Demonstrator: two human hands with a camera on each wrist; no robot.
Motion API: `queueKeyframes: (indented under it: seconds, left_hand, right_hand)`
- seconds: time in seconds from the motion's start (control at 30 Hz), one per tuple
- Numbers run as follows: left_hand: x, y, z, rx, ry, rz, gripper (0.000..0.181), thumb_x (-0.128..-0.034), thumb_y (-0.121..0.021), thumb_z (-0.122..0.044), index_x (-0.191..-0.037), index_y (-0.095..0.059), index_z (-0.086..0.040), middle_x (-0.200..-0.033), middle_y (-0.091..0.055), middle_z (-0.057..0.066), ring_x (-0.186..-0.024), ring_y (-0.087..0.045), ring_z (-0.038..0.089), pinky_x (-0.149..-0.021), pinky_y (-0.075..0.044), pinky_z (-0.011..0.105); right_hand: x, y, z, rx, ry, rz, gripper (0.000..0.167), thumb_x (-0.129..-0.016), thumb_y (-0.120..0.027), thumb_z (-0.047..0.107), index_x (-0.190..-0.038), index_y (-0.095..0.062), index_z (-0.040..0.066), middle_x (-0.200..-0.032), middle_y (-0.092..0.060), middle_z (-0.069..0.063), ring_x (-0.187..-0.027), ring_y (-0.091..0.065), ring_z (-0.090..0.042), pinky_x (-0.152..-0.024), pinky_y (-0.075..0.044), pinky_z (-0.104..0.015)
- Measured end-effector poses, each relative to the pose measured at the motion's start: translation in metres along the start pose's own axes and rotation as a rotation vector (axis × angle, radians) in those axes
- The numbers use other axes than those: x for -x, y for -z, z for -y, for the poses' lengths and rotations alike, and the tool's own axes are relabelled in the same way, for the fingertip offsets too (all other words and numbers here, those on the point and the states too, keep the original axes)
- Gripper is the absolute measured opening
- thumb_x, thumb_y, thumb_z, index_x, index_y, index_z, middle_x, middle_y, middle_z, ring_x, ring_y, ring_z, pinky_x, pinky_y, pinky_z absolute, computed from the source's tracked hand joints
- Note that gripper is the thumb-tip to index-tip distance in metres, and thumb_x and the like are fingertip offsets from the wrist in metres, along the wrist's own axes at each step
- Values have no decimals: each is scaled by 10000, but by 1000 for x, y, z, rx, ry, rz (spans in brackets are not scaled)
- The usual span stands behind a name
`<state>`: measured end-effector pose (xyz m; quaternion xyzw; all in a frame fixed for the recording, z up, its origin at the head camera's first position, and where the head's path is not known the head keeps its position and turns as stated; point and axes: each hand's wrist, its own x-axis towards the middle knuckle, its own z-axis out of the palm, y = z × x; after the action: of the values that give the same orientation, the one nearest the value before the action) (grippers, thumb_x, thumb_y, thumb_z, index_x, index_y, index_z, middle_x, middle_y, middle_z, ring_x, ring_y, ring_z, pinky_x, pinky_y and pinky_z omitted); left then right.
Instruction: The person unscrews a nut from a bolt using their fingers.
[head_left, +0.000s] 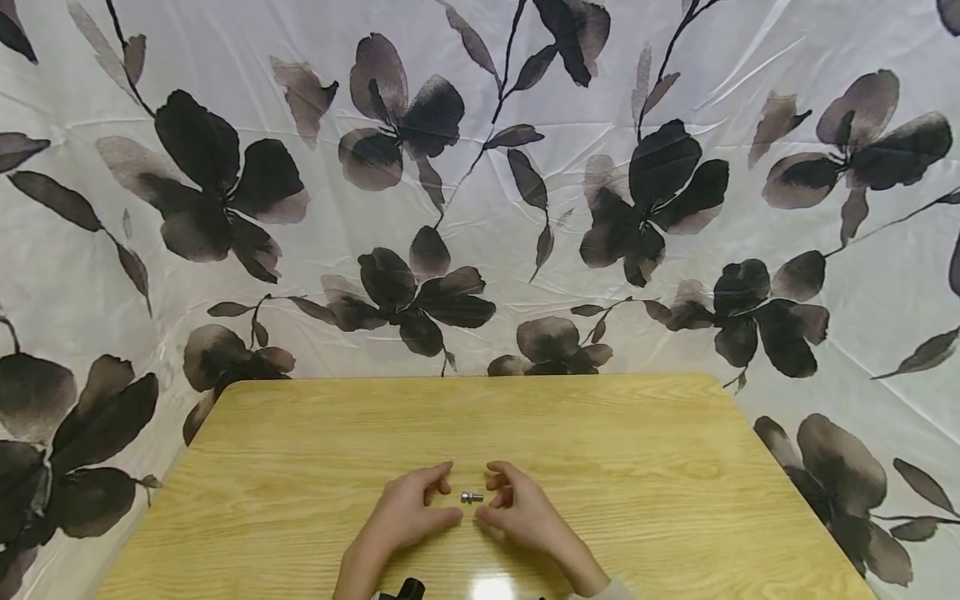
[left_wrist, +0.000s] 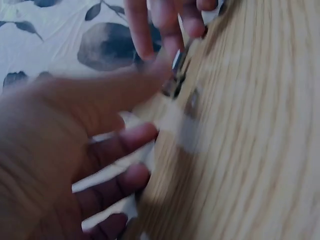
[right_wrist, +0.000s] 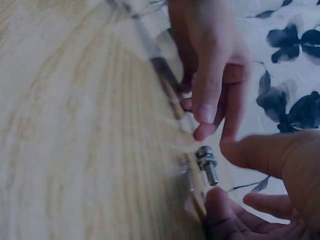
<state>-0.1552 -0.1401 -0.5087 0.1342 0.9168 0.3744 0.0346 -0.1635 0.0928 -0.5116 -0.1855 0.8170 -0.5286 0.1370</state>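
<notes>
A small silver bolt (head_left: 472, 497) lies on the wooden table between the two hands, its threaded end toward the right hand. In the right wrist view the bolt (right_wrist: 207, 165) shows a thick head with ring-like parts and a bare threaded shank. The left hand (head_left: 408, 508) is just left of it, thumb and fingers apart and loosely bent. On the other side, the right hand (head_left: 525, 510) holds a similar spread pose, not touching the bolt. The left wrist view is blurred; the left hand (left_wrist: 65, 135) has its thumb stretched toward the bolt (left_wrist: 175, 82).
The light wooden table (head_left: 300, 433) reaches back to a white cloth (head_left: 525, 333) with dark flower prints, which hangs behind and at both sides. A black object (head_left: 411, 589) shows at the bottom edge by the left wrist. Light glares on the tabletop near the front.
</notes>
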Motion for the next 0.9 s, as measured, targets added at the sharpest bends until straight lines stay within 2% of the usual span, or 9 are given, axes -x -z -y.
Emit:
queueKeyframes:
  seconds: [0.1, 0.33, 0.53, 0.67, 0.9]
  left_hand:
    - [-1, -3, -2, -35, -4, -40, 591, -824, -866, -289, -1324, -676, -36, -915, -646, -101, -644, -416, 23, -616, -368, 239]
    - [-2, -12, -8, -115, -3, -113, 420, -806, -875, -250, -1170, -761, -74, -751, -582, -184, -628, -424, -1, -764, -357, 383]
    - [0, -18, -12, -130, -2, -164, 284, -800, -875, -248, -1055, -798, -147, -706, -572, -199, -662, -481, -25, -733, -341, 364]
    - [1, -20, -11, -128, 1, -181, 201, -788, -882, -242, -964, -797, -194, -700, -579, -201, -667, -498, -22, -725, -335, 352]
    - [-1, -22, -10, -137, 6, -174, 156, -798, -878, -254, -927, -792, -240, -681, -553, -203, -634, -460, -19, -700, -298, 339]
  right_hand:
    - [-2, -3, -2, 6, -15, -51, 664, -885, -802, 117, -1441, -491, -71, -1201, -640, -161, -923, -636, -135, -725, -550, -232]
    - [-4, -10, -4, 31, -16, -108, 560, -872, -788, 55, -1365, -562, -87, -1060, -661, -100, -860, -614, -120, -688, -527, -198]
    - [-1, -16, -4, 45, 28, -149, 416, -847, -751, -37, -1239, -632, -112, -972, -666, -96, -786, -582, -48, -664, -507, -173]
    - [0, -16, -2, 72, 46, -140, 303, -848, -740, -53, -1143, -685, -98, -925, -675, -82, -764, -574, -26, -663, -509, -171]
    - [-2, -15, 0, 116, 47, -109, 198, -875, -739, -26, -1068, -723, -67, -874, -665, -13, -754, -576, -27, -659, -509, -178]
